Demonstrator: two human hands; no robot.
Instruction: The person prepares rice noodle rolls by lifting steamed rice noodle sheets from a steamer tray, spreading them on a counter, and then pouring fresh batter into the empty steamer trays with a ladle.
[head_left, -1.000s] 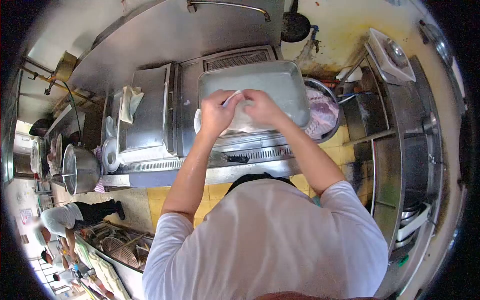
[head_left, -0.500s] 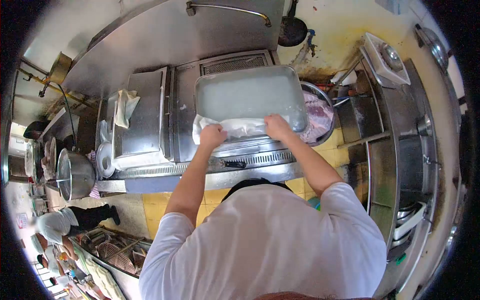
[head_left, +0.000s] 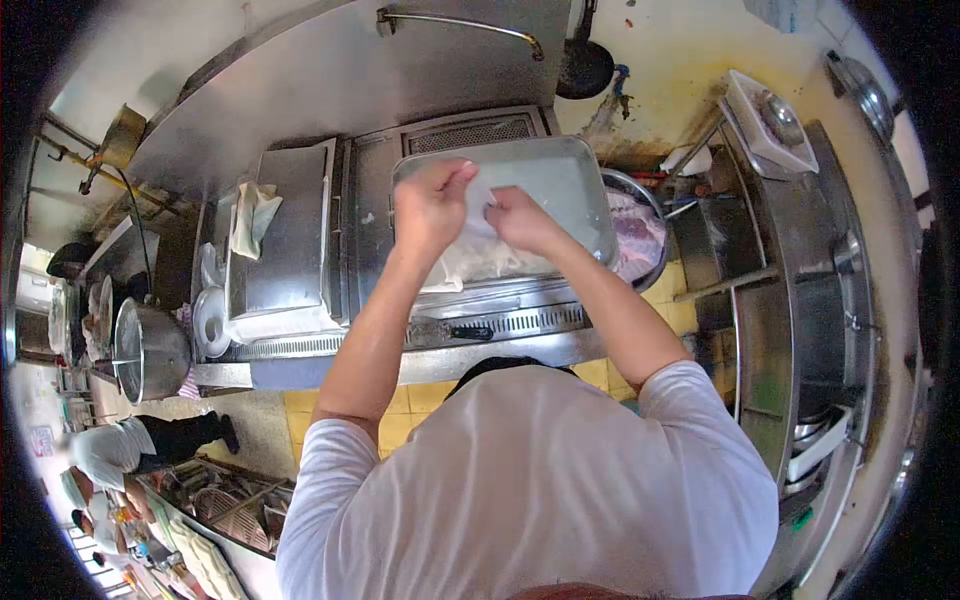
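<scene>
**A:** Left hand first: how does it stand?

**B:** Closed, fingers pinched on the top edge of a thin translucent white plastic sheet. The right hand is just beside it, also clenched on that edge, so both grip the sheet close together.

**A:** And the sheet itself?

**B:** Crumpled and filmy, bunched where the hands meet. It hangs down from them and spreads over the near rim of a large rectangular stainless-steel tray, above the tray's front half.

**A:** What's in the tray?

**B:** Its floor looks pale and dull. Whether anything lies under the sheet, I cannot tell.

**A:** Other containers?

**B:** A round steel bowl sits partly tucked under the tray's right end, holding pinkish raw meat. Far left, a big steel pot lies tilted on its side, contents hidden. Up right, a small white rectangular dish carries a little metal bowl.

**A:** Anything loose on the steel bench?

**B:** A black-handled knife lies near the front edge, below the tray, and a rumpled white cloth rests well to the left.
</scene>
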